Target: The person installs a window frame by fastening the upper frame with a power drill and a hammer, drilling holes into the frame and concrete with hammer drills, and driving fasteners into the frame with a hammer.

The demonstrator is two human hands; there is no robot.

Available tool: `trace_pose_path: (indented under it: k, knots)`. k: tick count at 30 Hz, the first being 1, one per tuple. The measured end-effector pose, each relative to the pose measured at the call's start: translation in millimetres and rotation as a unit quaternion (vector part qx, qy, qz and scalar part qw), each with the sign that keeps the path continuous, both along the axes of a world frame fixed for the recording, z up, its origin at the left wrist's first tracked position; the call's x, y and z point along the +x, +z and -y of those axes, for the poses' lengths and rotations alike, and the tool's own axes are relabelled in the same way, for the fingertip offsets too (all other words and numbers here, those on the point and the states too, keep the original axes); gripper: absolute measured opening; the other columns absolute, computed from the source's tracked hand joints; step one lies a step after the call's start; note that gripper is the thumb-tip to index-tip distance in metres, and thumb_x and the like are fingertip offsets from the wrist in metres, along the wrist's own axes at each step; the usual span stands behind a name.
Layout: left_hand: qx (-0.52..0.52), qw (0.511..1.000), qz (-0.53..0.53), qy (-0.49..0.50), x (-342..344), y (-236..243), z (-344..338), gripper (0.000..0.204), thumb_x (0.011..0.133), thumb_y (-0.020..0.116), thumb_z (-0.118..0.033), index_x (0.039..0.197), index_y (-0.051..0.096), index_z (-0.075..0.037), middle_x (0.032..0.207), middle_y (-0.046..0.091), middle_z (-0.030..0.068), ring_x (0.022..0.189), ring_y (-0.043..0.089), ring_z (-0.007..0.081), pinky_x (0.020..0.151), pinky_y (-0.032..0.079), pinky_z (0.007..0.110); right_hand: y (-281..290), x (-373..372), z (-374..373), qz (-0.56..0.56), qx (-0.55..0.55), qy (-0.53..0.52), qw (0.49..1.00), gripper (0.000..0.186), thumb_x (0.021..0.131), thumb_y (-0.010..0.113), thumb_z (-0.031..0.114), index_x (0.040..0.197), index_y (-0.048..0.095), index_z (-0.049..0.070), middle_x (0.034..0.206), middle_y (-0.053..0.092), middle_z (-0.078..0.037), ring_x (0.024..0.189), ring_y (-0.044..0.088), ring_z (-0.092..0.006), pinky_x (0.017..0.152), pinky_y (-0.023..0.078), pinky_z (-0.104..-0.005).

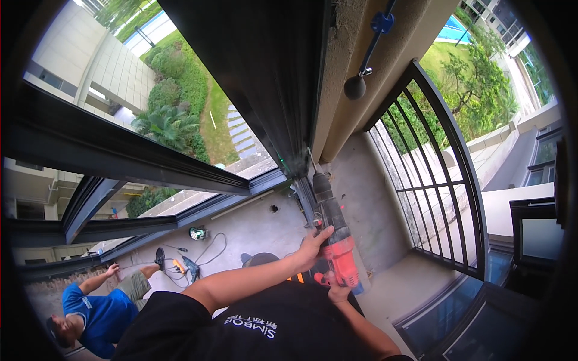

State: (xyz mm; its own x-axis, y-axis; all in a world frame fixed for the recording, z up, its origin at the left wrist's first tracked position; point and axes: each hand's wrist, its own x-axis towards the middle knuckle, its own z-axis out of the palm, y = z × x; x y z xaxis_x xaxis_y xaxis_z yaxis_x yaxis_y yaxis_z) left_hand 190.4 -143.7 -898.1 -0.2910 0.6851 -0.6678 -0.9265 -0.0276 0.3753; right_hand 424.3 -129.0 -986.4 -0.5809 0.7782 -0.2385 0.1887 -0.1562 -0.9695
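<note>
A red and black rotary hammer drill (342,256) is held in front of my chest, its nose pointing away from me. Around the drill's body, behind the black front section, my left hand (314,245) is closed. My right hand (339,291) grips the rear handle; its fingers are partly hidden. The thin drill bit (312,161) reaches the joint between the dark metal frame (265,84) and the beige wall (346,114). Whether the tip is inside a hole cannot be made out. Small green light spots show on the frame near the bit.
A black railing (466,180) stands at the right. From a blue holder hangs a dark ball (355,88) by the wall. At lower left, a person in a blue shirt (102,319) is near a corded power tool (191,269) and a small green-lit device (197,233).
</note>
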Motion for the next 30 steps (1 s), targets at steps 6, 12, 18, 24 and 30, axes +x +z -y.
trace_pose_path:
  k: [6, 12, 18, 24, 30]
  knots:
    - [-0.011, 0.999, -0.035, -0.039, 9, 6, 5, 0.064, 0.096, 0.078, -0.039, 0.145, 0.048, -0.010, 0.134, 0.063, 0.0066, 0.129, 0.058, 0.0215, 0.102, 0.053, 0.043, 5, -2, -1, 0.025, -0.026, 0.016, 0.999, 0.047, 0.089, 0.082, 0.016, 0.128, 0.063, -0.001, 0.119, 0.070, -0.011, 0.109, 0.067, -0.0245, 0.097, 0.052, -0.0382]
    - [0.006, 0.989, -0.084, -0.120, 20, 11, 15, 0.076, 0.093, 0.081, -0.036, 0.151, 0.039, -0.011, 0.135, 0.061, 0.0053, 0.124, 0.062, 0.0224, 0.103, 0.054, 0.043, 9, -12, 2, 0.006, 0.003, -0.017, 1.000, 0.030, 0.093, 0.077, 0.014, 0.116, 0.064, 0.000, 0.103, 0.071, -0.008, 0.094, 0.069, -0.0210, 0.086, 0.054, -0.0355]
    - [0.079, 0.983, -0.008, -0.166, 30, 10, 25, 0.059, 0.096, 0.079, -0.031, 0.143, 0.054, -0.007, 0.129, 0.066, 0.0036, 0.121, 0.063, 0.0172, 0.104, 0.052, 0.036, 35, -27, 1, -0.027, 0.048, -0.031, 0.998, 0.029, 0.096, 0.075, 0.013, 0.119, 0.064, 0.000, 0.104, 0.072, -0.008, 0.092, 0.071, -0.0192, 0.082, 0.056, -0.0348]
    - [0.075, 0.973, 0.009, -0.216, 31, 14, 24, 0.045, 0.098, 0.077, -0.023, 0.137, 0.062, -0.007, 0.128, 0.070, 0.0043, 0.118, 0.066, 0.0162, 0.104, 0.053, 0.034, 37, -28, -3, -0.032, 0.011, -0.023, 0.999, 0.051, 0.090, 0.080, 0.010, 0.135, 0.060, -0.003, 0.127, 0.068, -0.012, 0.116, 0.067, -0.0238, 0.102, 0.052, -0.0381]
    - [0.078, 0.978, 0.046, -0.189, 35, 10, 21, 0.040, 0.098, 0.076, -0.017, 0.134, 0.063, -0.006, 0.127, 0.070, 0.0045, 0.117, 0.067, 0.0155, 0.104, 0.054, 0.033, 35, -27, -6, -0.024, 0.002, -0.016, 1.000, 0.050, 0.089, 0.081, 0.009, 0.134, 0.061, -0.003, 0.126, 0.068, -0.012, 0.115, 0.067, -0.0231, 0.101, 0.052, -0.0375]
